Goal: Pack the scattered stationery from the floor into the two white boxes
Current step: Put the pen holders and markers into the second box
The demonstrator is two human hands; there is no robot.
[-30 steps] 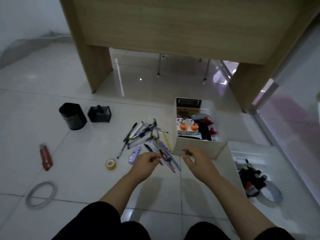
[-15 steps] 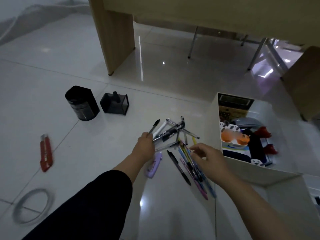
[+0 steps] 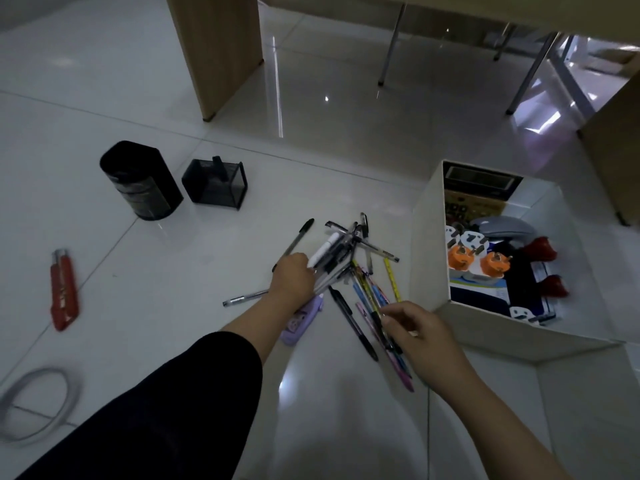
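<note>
Head view: the left hand (image 3: 292, 275) is closed around a bundle of dark pens (image 3: 337, 252) on the white tiled floor (image 3: 173, 271). The long axis of the bundle runs from the fist toward 1 o'clock, tips pointing away from the person. The right hand (image 3: 419, 329) is at 4 o'clock from the left one, and its curled fingers pinch the coloured pens (image 3: 372, 299). These lie side by side, long axis from 11 o'clock down to 5 o'clock. A black pen (image 3: 353, 322) lies just beside them, parallel. A lilac correction tape (image 3: 303, 318) lies partly under the left wrist.

The white box (image 3: 429, 237) stands at 3 o'clock from the pens, close to them, and holds a calculator (image 3: 479, 188) and other items. Only a wall of the second white box (image 3: 588, 410) shows at 5 o'clock.

At 10 o'clock stand a black round cup (image 3: 140, 181) and a black mesh holder (image 3: 216, 183). A red cutter (image 3: 64, 289) lies at 9 o'clock, long axis nearly 12 to 6.
</note>
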